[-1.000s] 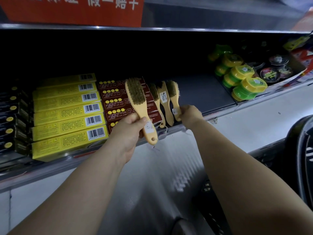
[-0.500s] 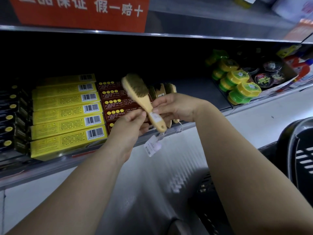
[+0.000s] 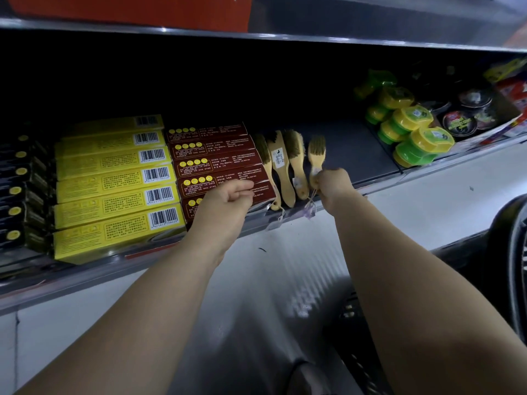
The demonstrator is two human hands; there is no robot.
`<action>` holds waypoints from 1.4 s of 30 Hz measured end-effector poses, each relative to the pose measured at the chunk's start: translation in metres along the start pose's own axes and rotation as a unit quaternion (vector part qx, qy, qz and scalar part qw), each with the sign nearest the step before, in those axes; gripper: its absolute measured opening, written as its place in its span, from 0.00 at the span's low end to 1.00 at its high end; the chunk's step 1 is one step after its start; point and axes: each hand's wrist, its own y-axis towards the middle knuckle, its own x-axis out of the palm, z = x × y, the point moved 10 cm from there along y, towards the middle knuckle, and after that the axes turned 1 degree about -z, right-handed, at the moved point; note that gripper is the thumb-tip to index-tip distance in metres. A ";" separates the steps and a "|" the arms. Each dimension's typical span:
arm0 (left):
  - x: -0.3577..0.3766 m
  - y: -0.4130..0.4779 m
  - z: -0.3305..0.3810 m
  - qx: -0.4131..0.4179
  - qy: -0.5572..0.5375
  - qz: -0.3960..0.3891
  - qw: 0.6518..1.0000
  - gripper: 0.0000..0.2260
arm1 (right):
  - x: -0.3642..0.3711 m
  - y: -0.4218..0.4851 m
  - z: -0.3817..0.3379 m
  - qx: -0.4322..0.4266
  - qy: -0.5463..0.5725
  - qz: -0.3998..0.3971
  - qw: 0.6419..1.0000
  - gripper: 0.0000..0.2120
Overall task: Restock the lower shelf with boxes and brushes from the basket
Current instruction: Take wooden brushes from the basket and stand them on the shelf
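A: Far left of the frame?
B: Black boxes (image 3: pixel 17 192), then yellow boxes (image 3: pixel 114 189) stepped in a row, barcodes up, on the lower shelf (image 3: pixel 356 155). Same as half a second ago.
A: Centre?
B: Dark red boxes (image 3: pixel 216 161). The left hand (image 3: pixel 225 201) is over their front edge, fingers loosely curled, holding nothing. It was steadying the brush before and has let go.
A: The brush?
B: Right of centre. Three brushes (image 3: pixel 281 166) lie side by side, handles toward the shelf edge. The fourth brush (image 3: pixel 317 155) is now just beside them, rightmost. Earlier it was held up in front of the red boxes. The right hand (image 3: pixel 332 186) has its fingers clamped round the handle.
A: Further right?
B: Green-and-yellow tins (image 3: pixel 413 132), well apart from the brushes. The basket (image 3: pixel 510 240) is at the right edge.
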 end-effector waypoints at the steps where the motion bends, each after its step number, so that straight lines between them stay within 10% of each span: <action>1: 0.000 0.001 -0.001 -0.002 0.001 0.001 1.000 0.12 | 0.000 0.003 0.004 0.000 0.018 0.001 1.000 0.13; 20: 0.053 -0.044 0.065 0.064 0.001 -0.098 0.993 0.10 | -0.047 -0.054 -0.064 -0.115 -0.237 -0.086 0.961 0.15; 25: 0.108 -0.097 0.101 0.145 0.055 -0.198 0.968 0.09 | -0.136 -0.126 -0.073 -0.187 -0.136 -0.087 0.969 0.08; 33: 0.189 -0.178 0.126 0.336 0.255 -0.272 0.865 0.11 | -0.264 -0.182 0.010 -0.225 0.171 0.000 0.959 0.11; 42: 0.286 -0.202 0.133 0.426 0.530 -0.328 0.656 0.09 | -0.221 -0.106 0.185 -0.045 -0.085 -0.087 0.992 0.10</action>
